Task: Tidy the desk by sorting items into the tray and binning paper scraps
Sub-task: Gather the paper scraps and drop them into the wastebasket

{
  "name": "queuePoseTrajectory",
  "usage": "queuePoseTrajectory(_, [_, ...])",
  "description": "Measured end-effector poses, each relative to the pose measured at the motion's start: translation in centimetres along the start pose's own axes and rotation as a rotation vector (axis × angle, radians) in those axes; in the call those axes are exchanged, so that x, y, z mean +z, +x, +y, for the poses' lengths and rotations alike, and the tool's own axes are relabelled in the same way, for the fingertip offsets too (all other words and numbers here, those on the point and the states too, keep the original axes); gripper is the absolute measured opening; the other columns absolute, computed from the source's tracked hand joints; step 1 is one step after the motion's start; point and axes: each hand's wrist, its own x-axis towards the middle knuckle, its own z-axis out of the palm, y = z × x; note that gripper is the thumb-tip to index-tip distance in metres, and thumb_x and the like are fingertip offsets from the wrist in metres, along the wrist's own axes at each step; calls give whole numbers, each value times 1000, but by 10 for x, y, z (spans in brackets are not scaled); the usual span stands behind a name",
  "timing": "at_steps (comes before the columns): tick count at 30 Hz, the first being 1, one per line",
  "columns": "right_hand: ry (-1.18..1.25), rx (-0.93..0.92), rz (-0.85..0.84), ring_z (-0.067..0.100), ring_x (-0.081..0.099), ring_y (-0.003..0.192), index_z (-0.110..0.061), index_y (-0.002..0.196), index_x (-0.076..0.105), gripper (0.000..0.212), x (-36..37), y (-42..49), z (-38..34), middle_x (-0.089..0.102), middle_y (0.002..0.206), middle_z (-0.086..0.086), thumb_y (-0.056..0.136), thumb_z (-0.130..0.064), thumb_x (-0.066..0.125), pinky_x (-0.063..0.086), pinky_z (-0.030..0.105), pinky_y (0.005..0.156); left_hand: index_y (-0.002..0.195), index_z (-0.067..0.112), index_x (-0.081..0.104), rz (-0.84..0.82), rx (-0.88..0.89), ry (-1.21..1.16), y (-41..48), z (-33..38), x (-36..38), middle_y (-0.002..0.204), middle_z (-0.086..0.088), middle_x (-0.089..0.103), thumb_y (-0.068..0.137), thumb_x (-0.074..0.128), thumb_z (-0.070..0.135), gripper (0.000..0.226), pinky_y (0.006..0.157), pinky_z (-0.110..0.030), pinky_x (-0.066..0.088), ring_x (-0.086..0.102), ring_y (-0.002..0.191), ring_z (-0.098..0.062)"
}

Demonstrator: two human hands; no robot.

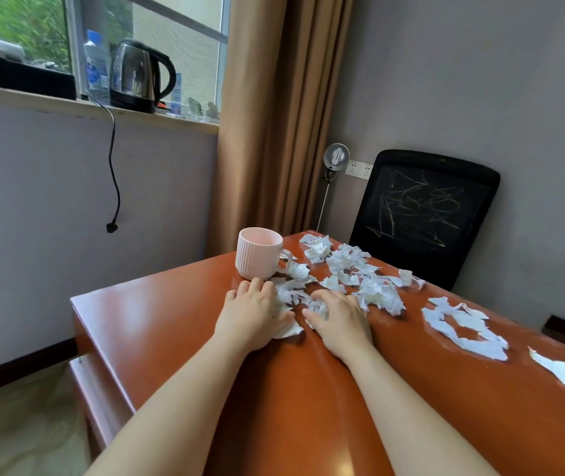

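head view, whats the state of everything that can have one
pink mug, upright, looks empty
paper scraps, torn, scattered over the desk
left hand, flat on scraps beside the mug
right hand, fingers curled on scraps
kettle, lid shut, plug hanging loose
water bottle, upright, capped

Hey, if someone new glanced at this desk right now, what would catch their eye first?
Torn white paper scraps litter the far and right side of the reddish-brown desk. The left hand and right hand rest among them near the middle, scraps under their fingers. A pink ribbed mug stands at the far left edge, beyond the left hand.
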Motion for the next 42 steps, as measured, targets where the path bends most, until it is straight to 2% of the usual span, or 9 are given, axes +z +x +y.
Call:
queuePoseTrajectory(11, [78, -30, 51, 18, 55, 96, -16, 105, 59, 17, -4, -6, -1, 61, 111, 1, 94, -28, 53, 37, 23, 71, 77, 17, 50, 32, 97, -56, -4, 3, -7, 80, 0, 55, 93, 50, 41, 29, 53, -22, 32, 48, 71, -14])
queuePoseTrajectory(15, [183, 4, 66, 16, 50, 77, -15, 87, 57, 14, -6, -4, 1, 55, 82, -3, 95, -26, 53, 32, 19, 54, 82, 18, 59, 21, 33, -192, -2, -1, -8, 82, 0, 62, 94, 46, 44, 32, 59, -26, 44, 57, 71, -17])
queuePoseTrajectory(17, [324, 73, 98, 14, 47, 67, -20, 70, 45, 27, -7, -2, 4, 48, 69, -4, 95, -24, 52, 31, 18, 50, 81, 22, 56, 16, -52, -273, 3, -5, -5, 77, 2, 60, 94, 43, 48, 32, 57, -28, 43, 60, 68, -20])
queuePoseTrajectory(21, [598, 209, 188, 9, 43, 61, -9, 75, 49, 24, -11, -2, 8, 48, 67, -2, 95, -23, 52, 35, 20, 51, 55, 19, 41, 67, -202, -404, 7, -4, -6, 56, 1, 52, 94, 34, 47, 48, 60, -30, 40, 52, 60, -24])
queuePoseTrajectory(24, [682, 265, 243, 10, 47, 63, -8, 74, 51, 25, -13, -2, 10, 51, 69, 0, 95, -23, 52, 38, 20, 53, 56, 16, 50, 107, -221, -502, 4, -3, -11, 48, 1, 54, 96, 38, 42, 49, 54, -27, 38, 51, 51, -18])
queuePoseTrajectory(27, [744, 312, 293, 8, 41, 57, -17, 64, 40, 34, -13, -2, 12, 41, 62, -4, 96, -21, 51, 33, 18, 48, 69, 6, 64, 184, -251, -700, 6, -9, -10, 60, -5, 58, 95, 47, 38, 44, 59, -30, 39, 50, 58, -21])
queuePoseTrajectory(31, [840, 398, 346, 10, 40, 56, -11, 77, 50, 23, -13, -2, 13, 44, 64, -2, 96, -24, 50, 32, 18, 48, 61, 6, 57, 253, -290, -862, 4, -13, -12, 54, -3, 51, 95, 50, 32, 43, 50, -28, 35, 44, 55, -18])
queuePoseTrajectory(37, [970, 474, 361, 15, 51, 89, -17, 105, 52, 13, -22, -8, 10, 54, 98, 3, 96, -26, 51, 40, 19, 61, 64, 13, 58, 284, -324, -949, -4, -8, -19, 56, -2, 53, 97, 49, 28, 37, 35, -10, 32, 43, 46, -12])
queuePoseTrajectory(42, [876, 429, 277, 19, 49, 75, -6, 79, 51, 25, -21, -10, 12, 51, 74, 5, 95, -26, 51, 39, 22, 56, 64, 14, 57, 191, -295, -998, -18, -3, -29, 53, 0, 50, 96, 51, 27, 35, 31, -11, 28, 41, 32, -5])
